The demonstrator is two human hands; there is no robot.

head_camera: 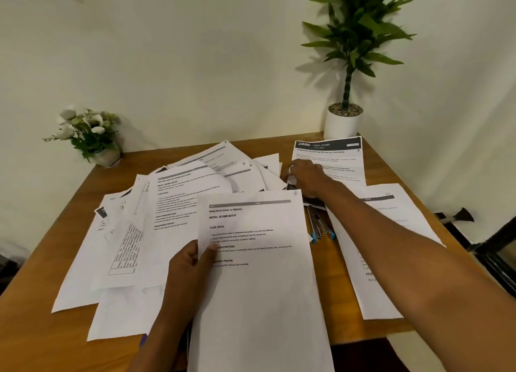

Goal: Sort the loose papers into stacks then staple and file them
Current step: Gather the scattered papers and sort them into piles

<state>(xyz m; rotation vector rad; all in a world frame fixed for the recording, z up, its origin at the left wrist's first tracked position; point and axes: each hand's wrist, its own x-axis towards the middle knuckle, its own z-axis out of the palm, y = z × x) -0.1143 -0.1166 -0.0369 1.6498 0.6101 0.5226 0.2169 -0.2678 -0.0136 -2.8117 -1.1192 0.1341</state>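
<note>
Pinching the front sheet (259, 274), the left hand (190, 262) hides its fingers behind it; right hand (307, 177) fingers' grasp unclear.

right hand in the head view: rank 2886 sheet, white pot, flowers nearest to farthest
1. 2886 sheet, right beside the right hand, back right.
2. white pot, back right corner.
3. flowers, back left corner.

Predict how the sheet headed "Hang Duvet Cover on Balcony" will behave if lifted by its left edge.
Probably floppy: the sheet looks like thin paper, pinched only at its left edge by the left hand, so the far side would likely droop. Likely light, as a thumb pinch holds it. It may slide, since it overlaps other loose papers.
</note>
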